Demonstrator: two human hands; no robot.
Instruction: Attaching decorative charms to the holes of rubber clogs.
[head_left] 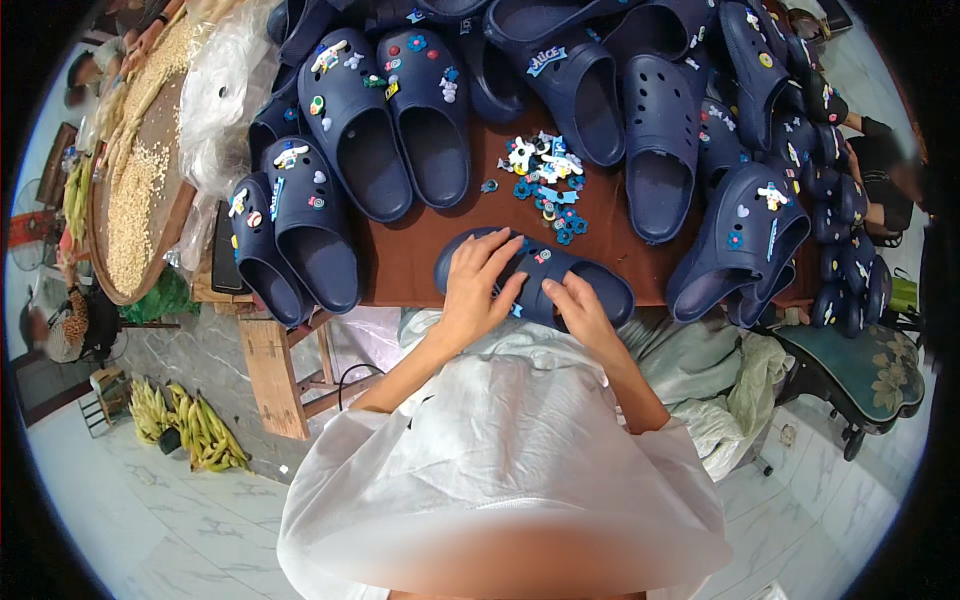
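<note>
A navy blue clog lies sideways on the brown-covered table near the front edge, its toe to the left. My left hand is laid over the toe, fingers bent and holding it. My right hand grips the near side, thumb and fingertips close together on the upper. Between the hands, a small round charm sits on the upper, and a light blue piece shows near my left fingertips. Whether a charm is under my right fingers is hidden. Just beyond lies a loose pile of blue and white shoe charms.
Decorated clogs stand at the left, and a plain clog stands at the right. More clogs pile up at the back and far right. A round tray of pale kernels, clear plastic bags and a stool flank the table.
</note>
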